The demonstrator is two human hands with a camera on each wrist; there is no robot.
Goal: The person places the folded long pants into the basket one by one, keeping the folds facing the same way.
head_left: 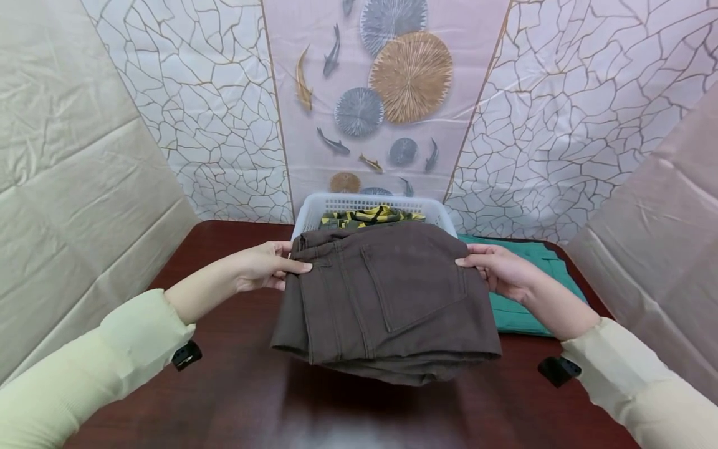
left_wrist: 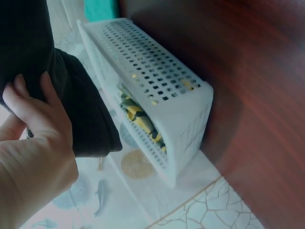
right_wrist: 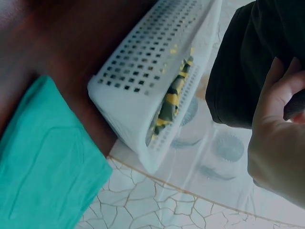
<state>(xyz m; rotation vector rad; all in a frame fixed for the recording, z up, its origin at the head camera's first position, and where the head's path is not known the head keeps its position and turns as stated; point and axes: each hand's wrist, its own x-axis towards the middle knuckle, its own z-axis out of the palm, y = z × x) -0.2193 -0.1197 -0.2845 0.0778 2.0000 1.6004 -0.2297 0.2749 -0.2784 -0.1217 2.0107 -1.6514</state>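
Folded dark brown trousers [head_left: 415, 280], with a back pocket facing up, hang in the air between both hands in the head view. My left hand [head_left: 269, 265] pinches their left edge, thumb on top and fingers beneath. At the opposite edge my right hand [head_left: 499, 268] grips the cloth the same way. Behind the trousers stands a white perforated plastic basket [head_left: 305, 215], partly covered by them in this view. Inside it lies a yellow, black and grey patterned garment [head_left: 381, 215]. Both wrist views show the trousers above the level of the basket.
A folded green garment [head_left: 538, 268] lies on the dark red-brown table [head_left: 235, 374], right of the basket. Patterned cloth [head_left: 224, 93] hangs behind the table, and plain pale cloth [head_left: 73, 156] closes off the sides.
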